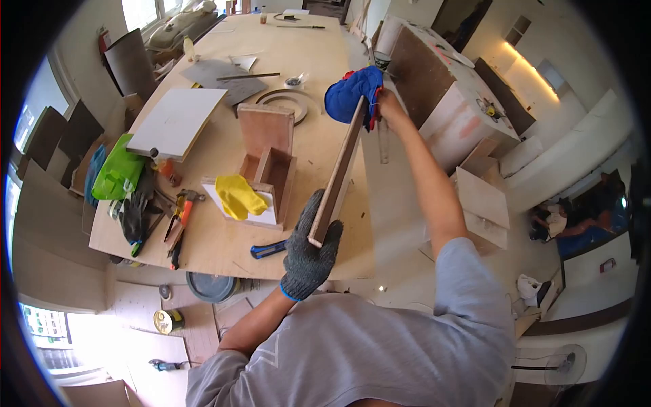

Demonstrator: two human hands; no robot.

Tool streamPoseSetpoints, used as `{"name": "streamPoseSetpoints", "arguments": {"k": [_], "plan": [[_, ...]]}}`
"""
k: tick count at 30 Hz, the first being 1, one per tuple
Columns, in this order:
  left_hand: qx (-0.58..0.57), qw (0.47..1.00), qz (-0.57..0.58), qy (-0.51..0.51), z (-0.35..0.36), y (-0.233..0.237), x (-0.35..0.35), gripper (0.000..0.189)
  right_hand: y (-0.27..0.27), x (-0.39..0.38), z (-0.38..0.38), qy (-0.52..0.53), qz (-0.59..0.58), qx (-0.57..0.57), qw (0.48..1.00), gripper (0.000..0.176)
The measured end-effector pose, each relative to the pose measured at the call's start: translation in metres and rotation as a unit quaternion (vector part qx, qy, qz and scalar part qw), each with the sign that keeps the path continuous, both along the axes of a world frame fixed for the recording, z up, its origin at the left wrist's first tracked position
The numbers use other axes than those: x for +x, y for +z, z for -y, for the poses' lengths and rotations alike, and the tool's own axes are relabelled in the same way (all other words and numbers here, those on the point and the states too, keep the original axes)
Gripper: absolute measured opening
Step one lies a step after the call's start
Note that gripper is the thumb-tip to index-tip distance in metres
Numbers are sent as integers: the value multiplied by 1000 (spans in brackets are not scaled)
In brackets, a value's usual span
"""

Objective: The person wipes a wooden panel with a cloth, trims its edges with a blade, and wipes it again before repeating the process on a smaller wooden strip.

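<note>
My left hand (306,258), in a dark grey knit glove, grips the near end of a wooden board (337,175). The board is tilted, with a long brown edge facing up and its far end raised. At that far end my bare right hand (392,108) is closed on a blue cloth (352,95) with red edging, which lies against the board. A blue utility knife (268,249) rests on the table beside my left hand. Left of the board, a small wooden assembly (274,166) stands on the table, with a yellow cloth (239,197) draped on its front.
The wooden worktable (325,51) holds a white panel (180,122), a hammer (186,207), dark gloves (137,216), a green bag (116,169) and a ring of edging strip (302,102). Cabinets (424,68) stand to the right. Below the table's front edge is a lidded bucket (210,287).
</note>
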State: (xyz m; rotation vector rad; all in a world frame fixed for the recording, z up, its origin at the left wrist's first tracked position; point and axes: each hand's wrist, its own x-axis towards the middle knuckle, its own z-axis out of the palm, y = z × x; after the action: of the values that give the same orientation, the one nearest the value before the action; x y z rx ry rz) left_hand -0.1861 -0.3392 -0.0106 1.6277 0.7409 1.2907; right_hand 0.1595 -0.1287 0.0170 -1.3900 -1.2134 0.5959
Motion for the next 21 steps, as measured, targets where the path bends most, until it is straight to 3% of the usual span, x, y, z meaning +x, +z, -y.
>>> {"name": "streamPoseSetpoints", "arguments": {"k": [7, 12, 15, 21], "plan": [[30, 1000, -3, 1, -2, -8, -2, 53, 15, 31, 22, -95, -158, 26, 982, 10], [31, 1000, 1, -3, -3, -9, 0, 53, 0, 63, 37, -100, -146, 0, 984, 12], [47, 999, 17, 0, -4, -11, 2, 55, -3, 64, 43, -100, -112, -10, 989, 15], [47, 999, 24, 2, -5, -14, 2, 57, 39, 48, 37, -134, 206, 110, 963, 18]]}}
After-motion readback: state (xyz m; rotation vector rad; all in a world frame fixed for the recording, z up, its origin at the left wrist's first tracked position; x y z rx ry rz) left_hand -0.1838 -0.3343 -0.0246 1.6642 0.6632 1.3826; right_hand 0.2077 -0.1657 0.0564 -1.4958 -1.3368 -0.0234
